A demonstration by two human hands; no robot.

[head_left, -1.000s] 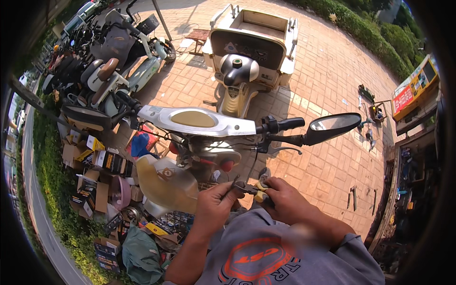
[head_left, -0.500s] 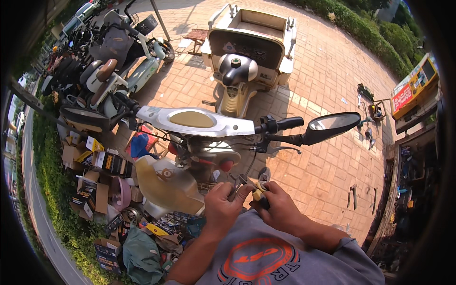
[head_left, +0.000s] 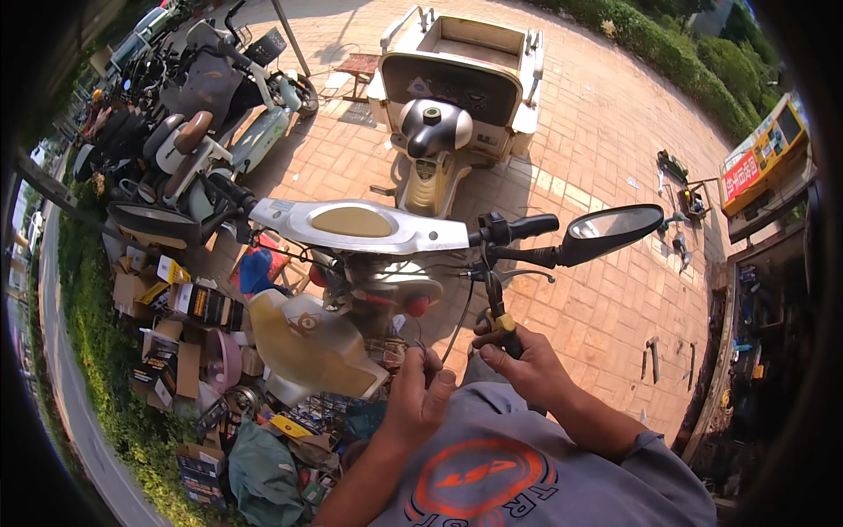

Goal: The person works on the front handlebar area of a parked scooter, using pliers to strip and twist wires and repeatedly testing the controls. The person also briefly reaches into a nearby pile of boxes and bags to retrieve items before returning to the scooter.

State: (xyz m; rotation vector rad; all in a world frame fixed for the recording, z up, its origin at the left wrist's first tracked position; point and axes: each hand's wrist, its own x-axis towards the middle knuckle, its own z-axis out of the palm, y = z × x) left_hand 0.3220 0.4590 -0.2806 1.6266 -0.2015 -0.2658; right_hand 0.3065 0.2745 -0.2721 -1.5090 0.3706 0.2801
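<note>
Pliers (head_left: 507, 325) stand in my right hand (head_left: 537, 371), gripped about the yellow part, with their dark head toward the handlebar cover (head_left: 356, 221). Their long axis runs almost from 12 to 6 o'clock, the upper end tipped slightly toward 11. I cannot tell whether their jaws are parted, nor whether the head touches the brake lever (head_left: 529, 274) just beyond it or only overlaps it in my view.

My left hand (head_left: 413, 400) is narrowed, thumb near the curled fingers, with something thin and wiry (head_left: 420, 336) poking up past the fingertips toward 12 o'clock. A dark cable (head_left: 460, 323) drops from the lever's mount toward 7 o'clock and ends up by those left fingers; whether they pinch it, or whether it joins the wiry piece, I cannot tell.

Between the hands, the relation that matters is this: the cable slants from 1 to 7 o'clock, its lower end nearer my left hand, while the pliers lie at 2 o'clock from my left fingertips, apart from them, close to the cable's upper stretch.

At 10 o'clock from my left hand sits the cream front panel (head_left: 307, 342); a black mirror (head_left: 615, 233) is at 1 o'clock from my right.
</note>
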